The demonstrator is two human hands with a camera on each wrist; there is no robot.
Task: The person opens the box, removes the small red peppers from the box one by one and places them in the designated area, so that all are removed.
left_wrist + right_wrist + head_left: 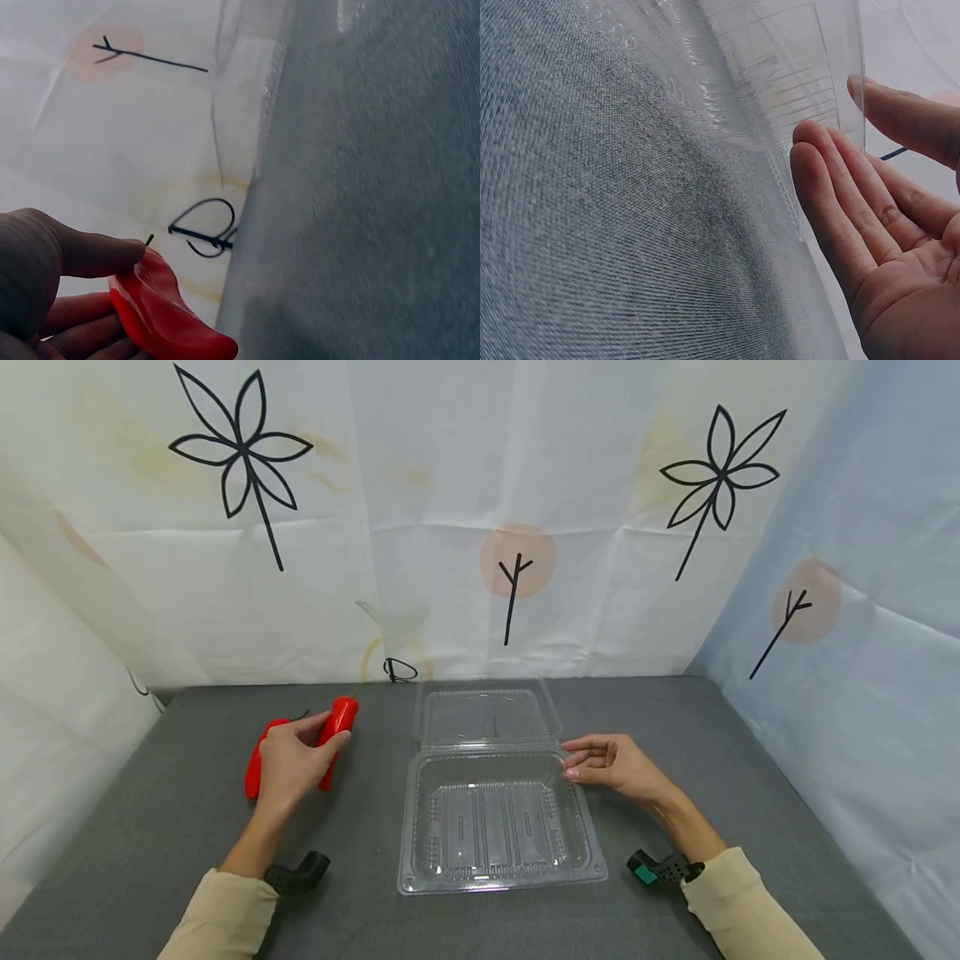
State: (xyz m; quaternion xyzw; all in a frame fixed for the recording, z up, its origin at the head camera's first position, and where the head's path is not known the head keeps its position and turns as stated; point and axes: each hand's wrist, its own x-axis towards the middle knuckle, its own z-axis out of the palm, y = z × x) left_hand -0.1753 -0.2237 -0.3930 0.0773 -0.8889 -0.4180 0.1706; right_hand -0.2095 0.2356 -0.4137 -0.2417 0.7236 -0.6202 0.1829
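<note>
A glossy red chili pepper (339, 720) with a thin stem is pinched between the thumb and fingers of my left hand (292, 764). In the left wrist view the pepper (161, 307) hangs from my thumb and fingertips, its stem upward. A second red pepper (255, 770) lies on the table behind my left hand, partly hidden by it. The clear plastic clamshell container (502, 885) lies in the middle with its lid laid back. My right hand (618, 768) holds the container's right rim, thumb and fingers on either side of the plastic (847, 45).
Under everything is a grey cloth-covered table (360, 918). A white fabric backdrop (435, 468) with black plant drawings rises along the back edge, and another fabric wall (885, 693) bounds the right side. The container's raised lid (487, 718) reaches toward the back.
</note>
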